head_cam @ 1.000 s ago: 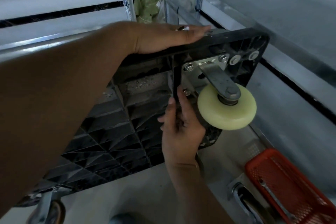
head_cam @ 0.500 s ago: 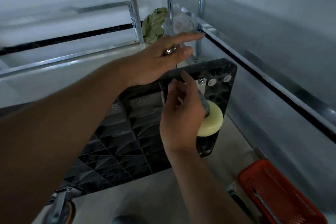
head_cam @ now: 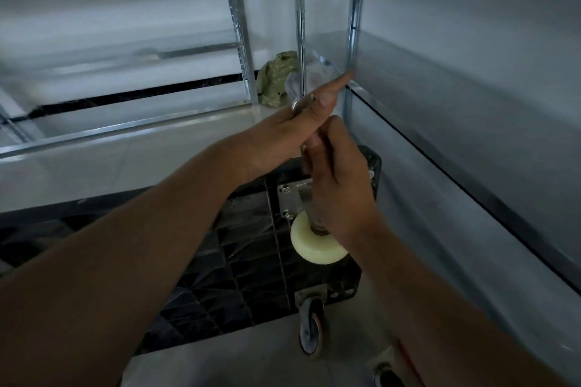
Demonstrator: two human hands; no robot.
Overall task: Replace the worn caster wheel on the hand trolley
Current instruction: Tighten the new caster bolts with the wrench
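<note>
The black ribbed trolley platform (head_cam: pixel 245 264) stands tilted with its underside toward me. A cream caster wheel (head_cam: pixel 317 247) hangs from a metal mounting plate (head_cam: pixel 290 198) near the platform's upper right corner. My right hand (head_cam: pixel 341 188) is in front of the caster's bracket, fingers curled upward against my left palm; whatever they may pinch is hidden. My left hand (head_cam: pixel 295 130) hovers above the platform's top edge with its fingers straight and pointing right. A dark, worn-looking caster wheel (head_cam: pixel 311 328) sits at the platform's lower right corner.
Metal shelf uprights (head_cam: pixel 300 25) and rails stand close behind and to the right. A crumpled green cloth (head_cam: pixel 276 78) lies on the floor at the back. Another wheel (head_cam: pixel 385 371) and a sliver of red basket (head_cam: pixel 405 355) show at the bottom edge.
The view has pulled back and up. My left hand lifted off the platform's top edge. My right hand rose from beside the cream wheel to meet my left hand.
</note>
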